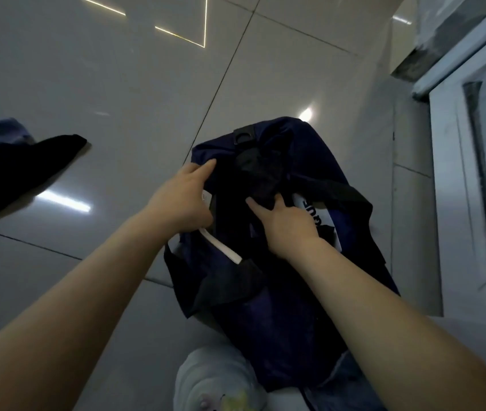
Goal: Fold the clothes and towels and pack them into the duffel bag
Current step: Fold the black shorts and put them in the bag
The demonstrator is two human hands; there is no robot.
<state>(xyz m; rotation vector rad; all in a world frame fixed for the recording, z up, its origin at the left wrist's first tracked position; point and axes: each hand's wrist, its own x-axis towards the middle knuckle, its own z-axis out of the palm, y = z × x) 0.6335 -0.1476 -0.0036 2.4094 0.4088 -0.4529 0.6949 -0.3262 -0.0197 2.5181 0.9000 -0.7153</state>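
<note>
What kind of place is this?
Likely an indoor room in a home, work done on the floor: glossy tiled floor, a white panelled door or cabinet front, and clothes lying beside the duffel bag.

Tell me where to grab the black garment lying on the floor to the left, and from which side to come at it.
Take the black garment at its free corner, the tip pointing toward the duffel bag. That tip lies flat on the bare tiled floor with nothing on it. Come from the right, probably with the left hand, using a pinch grip; its other end runs out of view.
</note>
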